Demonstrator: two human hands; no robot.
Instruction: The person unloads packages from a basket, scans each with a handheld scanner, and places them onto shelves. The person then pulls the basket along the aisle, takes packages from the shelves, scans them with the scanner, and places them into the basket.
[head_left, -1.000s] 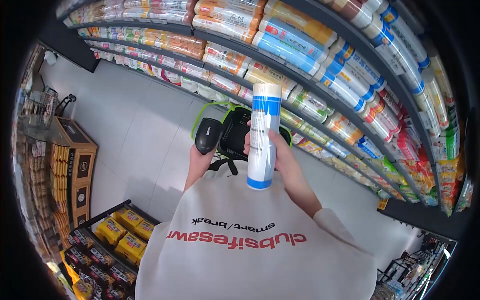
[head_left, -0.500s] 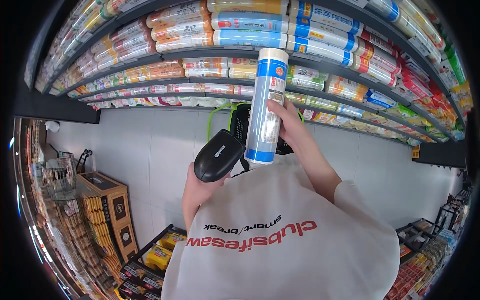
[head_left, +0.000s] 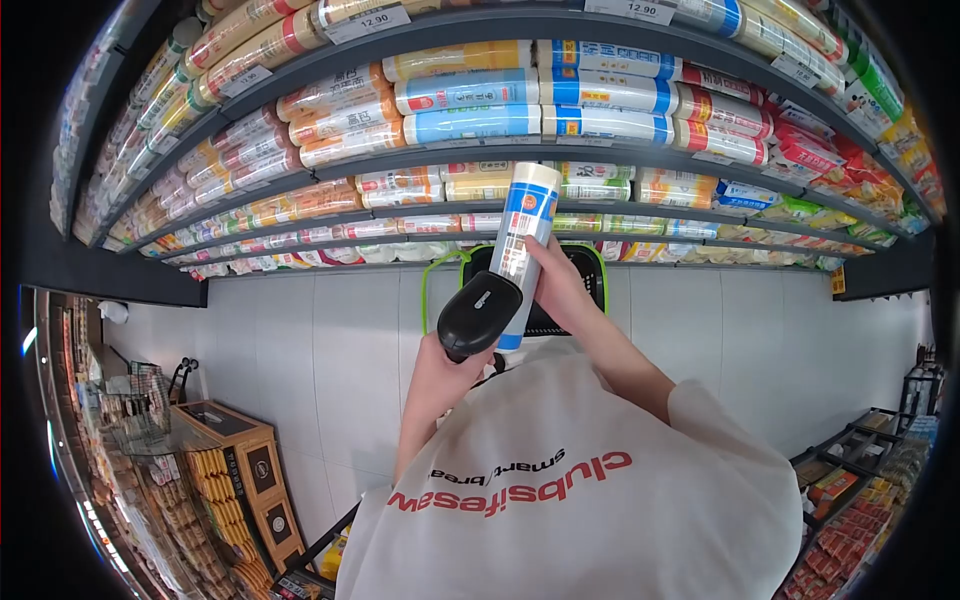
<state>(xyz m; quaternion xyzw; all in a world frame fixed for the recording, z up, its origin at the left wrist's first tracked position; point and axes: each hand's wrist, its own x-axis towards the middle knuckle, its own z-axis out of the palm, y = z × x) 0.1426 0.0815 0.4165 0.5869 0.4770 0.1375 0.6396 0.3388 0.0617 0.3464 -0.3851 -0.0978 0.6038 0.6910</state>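
In my left hand (head_left: 443, 378), fingers wrapped round the grip, is a black handheld barcode scanner (head_left: 480, 315). My right hand (head_left: 562, 288) is closed round a cylindrical pack of dried noodles (head_left: 525, 215), clear with white and blue bands, held tilted in front of my body. The scanner's head overlaps the lower part of the pack and hides some of its label side; whether they touch I cannot tell. Behind both hands, a black shopping basket (head_left: 592, 262) with a bright green rim is partly covered by the pack and my arm.
Shelves (head_left: 420, 150) ahead hold rows of similar noodle packs, with price tags (head_left: 368, 22) on the upper edge. Grey floor tiles (head_left: 360, 330) lie below. A wooden display stand (head_left: 235, 430) stands at left, and black racks (head_left: 850, 460) with goods at right.
The scanner has moved right and now overlaps the pack. The noodle pack sits lower in view, clear of the upper shelf rows. My view has tilted upward, showing more shelf and price tags.
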